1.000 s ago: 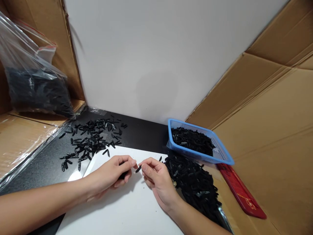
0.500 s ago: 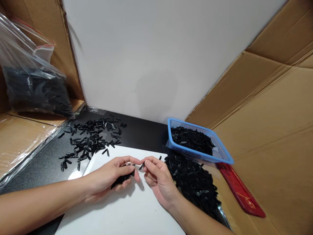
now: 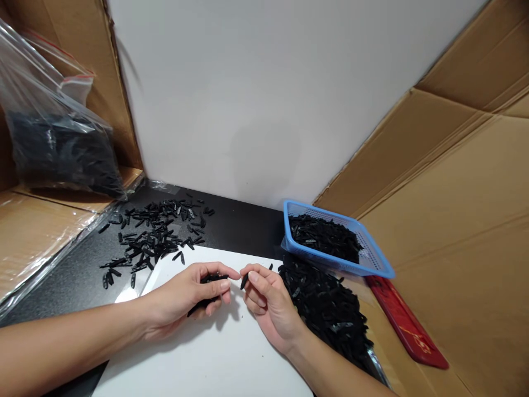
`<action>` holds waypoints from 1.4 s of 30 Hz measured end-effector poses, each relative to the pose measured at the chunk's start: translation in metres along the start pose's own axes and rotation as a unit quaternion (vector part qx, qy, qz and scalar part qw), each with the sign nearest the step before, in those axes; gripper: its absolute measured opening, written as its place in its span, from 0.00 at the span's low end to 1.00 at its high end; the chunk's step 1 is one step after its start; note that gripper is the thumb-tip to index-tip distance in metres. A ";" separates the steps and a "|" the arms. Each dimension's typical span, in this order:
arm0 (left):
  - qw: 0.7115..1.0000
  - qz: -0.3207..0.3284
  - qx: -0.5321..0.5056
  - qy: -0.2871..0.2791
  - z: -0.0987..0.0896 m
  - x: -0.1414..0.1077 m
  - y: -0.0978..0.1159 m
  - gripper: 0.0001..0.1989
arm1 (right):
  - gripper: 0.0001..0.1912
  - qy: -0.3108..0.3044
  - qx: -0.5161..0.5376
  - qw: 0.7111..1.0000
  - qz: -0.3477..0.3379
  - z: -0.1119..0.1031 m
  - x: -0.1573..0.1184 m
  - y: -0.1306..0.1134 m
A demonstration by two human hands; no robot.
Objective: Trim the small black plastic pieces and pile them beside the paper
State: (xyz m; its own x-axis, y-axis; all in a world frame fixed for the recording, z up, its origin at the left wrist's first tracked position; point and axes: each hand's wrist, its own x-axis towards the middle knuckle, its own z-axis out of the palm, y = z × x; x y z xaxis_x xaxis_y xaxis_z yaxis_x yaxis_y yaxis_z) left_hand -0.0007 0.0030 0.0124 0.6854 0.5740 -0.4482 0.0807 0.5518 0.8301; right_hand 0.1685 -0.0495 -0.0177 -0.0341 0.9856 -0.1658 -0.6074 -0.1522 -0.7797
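Observation:
My left hand point(image 3: 202, 290) is closed around a bunch of small black elongated pieces point(image 3: 209, 300), above a white board point(image 3: 231, 353). Between the thumb and index finger of my right hand point(image 3: 268, 303) is one slim black piece point(image 3: 244, 281). The two index fingertips are close together, with a narrow gap between them. Right of my right hand lies a big heap of black pieces point(image 3: 330, 309). Many more loose black pieces point(image 3: 152, 237) are scattered on the dark tabletop at the left. What the pieces are made of, I cannot tell.
A blue plastic basket point(image 3: 339, 262) full of black pieces stands behind the heap. A red flat object point(image 3: 409, 325) lies at its right. On a cardboard ledge at the left rests a clear zip bag point(image 3: 61, 149) of dark contents. Cardboard point(image 3: 467, 182) walls the right side.
The fingertips have drawn slightly apart. My left thumb and fingers have shifted over the bunch, and the piece in my right hand has turned more upright.

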 end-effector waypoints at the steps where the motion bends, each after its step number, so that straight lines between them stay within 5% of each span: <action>1: 1.000 0.003 -0.001 -0.003 0.000 0.000 0.000 0.14 | 0.08 -0.002 0.004 1.000 0.002 0.000 0.000 0.000; 14: 0.999 0.037 0.022 0.022 -0.001 0.002 -0.001 0.13 | 0.14 0.004 -0.016 1.000 -0.005 0.003 0.000 0.002; 28: 0.999 0.020 0.012 0.035 0.002 -0.003 0.002 0.12 | 0.15 0.060 -0.190 0.979 -0.050 0.006 -0.005 0.006; 42: 0.998 -0.015 -0.013 0.057 0.007 -0.004 0.005 0.14 | 0.13 0.056 -0.123 0.991 -0.023 0.005 -0.001 0.005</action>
State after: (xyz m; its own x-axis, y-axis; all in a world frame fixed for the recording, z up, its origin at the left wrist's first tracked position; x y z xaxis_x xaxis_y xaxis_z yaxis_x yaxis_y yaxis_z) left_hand 0.0027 -0.0007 0.0208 0.5964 0.6215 -0.5080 0.0794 0.5841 0.8078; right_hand 0.1612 -0.0515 -0.0186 0.0861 0.9794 -0.1827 -0.3936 -0.1350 -0.9093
